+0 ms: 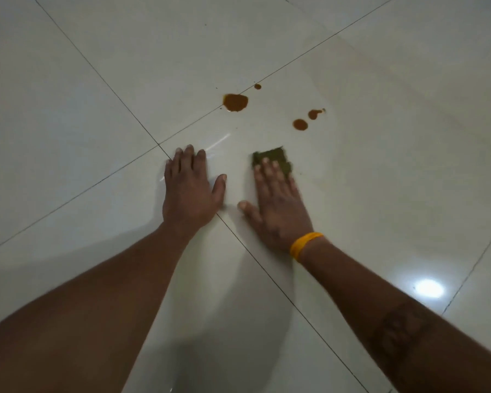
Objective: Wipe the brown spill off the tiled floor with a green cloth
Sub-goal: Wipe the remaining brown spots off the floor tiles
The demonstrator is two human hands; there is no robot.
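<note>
on the floor [380, 194], dark brown spill [235, 102] blobs.

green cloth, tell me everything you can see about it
The green cloth is a small, dull olive pad with a ragged far edge, lying flat on the pale tiled floor. The right hand presses it with straight fingers covering its near part. It sits short of the brown spill, not touching it.

Both arms reach forward, left hand [192, 184] and right hand [275, 198] flat, palms down, fingers straight.
</note>
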